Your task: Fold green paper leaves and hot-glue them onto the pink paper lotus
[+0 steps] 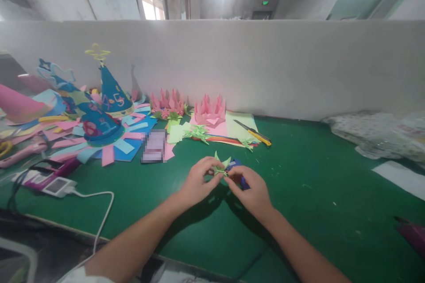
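Observation:
Between my two hands, just above the green table, is a light green folded paper piece (pixel 219 170) with pointed leaf-like tips. My left hand (pixel 203 177) pinches it from the left, thumb and fingers closed on its base. On the other side my right hand (pixel 249 185) closes thumb and forefinger at the lower right edge of the same piece. A dark blue object (pixel 236 163) lies behind the right fingers, partly hidden, so its kind cannot be made out. Similar green paper pieces (pixel 198 133) lie farther back.
Pink folded-paper crowns (pixel 209 110) stand at the back by the white partition (pixel 282 70). A yellow-black utility knife (pixel 255 133) lies on paper sheets. Blue party hats (pixel 113 93) and paper strips crowd the left, near a power strip (pixel 59 185) with cables. Plastic bags (pixel 381 130) lie right.

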`<state>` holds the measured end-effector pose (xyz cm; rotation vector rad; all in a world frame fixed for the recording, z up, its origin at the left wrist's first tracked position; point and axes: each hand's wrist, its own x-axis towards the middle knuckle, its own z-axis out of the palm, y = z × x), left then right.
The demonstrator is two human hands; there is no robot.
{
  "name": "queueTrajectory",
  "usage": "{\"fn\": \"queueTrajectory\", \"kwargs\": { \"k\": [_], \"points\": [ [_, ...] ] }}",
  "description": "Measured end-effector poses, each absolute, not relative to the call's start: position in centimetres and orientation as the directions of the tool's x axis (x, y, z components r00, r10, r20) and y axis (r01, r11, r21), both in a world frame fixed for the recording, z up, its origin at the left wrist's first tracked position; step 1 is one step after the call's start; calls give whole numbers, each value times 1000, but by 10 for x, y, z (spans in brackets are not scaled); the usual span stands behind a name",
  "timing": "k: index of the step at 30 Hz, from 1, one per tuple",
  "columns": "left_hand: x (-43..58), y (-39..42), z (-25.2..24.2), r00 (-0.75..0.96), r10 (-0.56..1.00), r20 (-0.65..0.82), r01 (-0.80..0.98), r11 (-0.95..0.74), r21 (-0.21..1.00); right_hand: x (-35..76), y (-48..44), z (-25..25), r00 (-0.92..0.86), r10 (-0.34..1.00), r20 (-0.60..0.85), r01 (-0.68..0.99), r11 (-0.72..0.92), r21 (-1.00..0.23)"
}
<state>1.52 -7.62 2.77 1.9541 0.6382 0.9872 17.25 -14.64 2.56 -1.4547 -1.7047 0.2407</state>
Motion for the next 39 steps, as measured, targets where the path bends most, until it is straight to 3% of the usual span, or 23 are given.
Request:
{"fn": "queueTrajectory", "kwargs": {
  "k": [8,18,29,39],
  "points": [
    [17,-75,22,547,741,388,117,-527,842,175,-147,23,88,877,472,788,228,-572],
    [16,-75,23,629,700,337,156,-539,828,181,-143,15,-132,763,633,852,413,-321],
    [16,-72,22,560,803,206,197,-371,908,177,-143,20,-6,826,564,766,366,-528],
    [16,-72,21,596,773,218,205,-409,889,182,-143,22,-58,790,611,848,362,-387]
  ]
}}
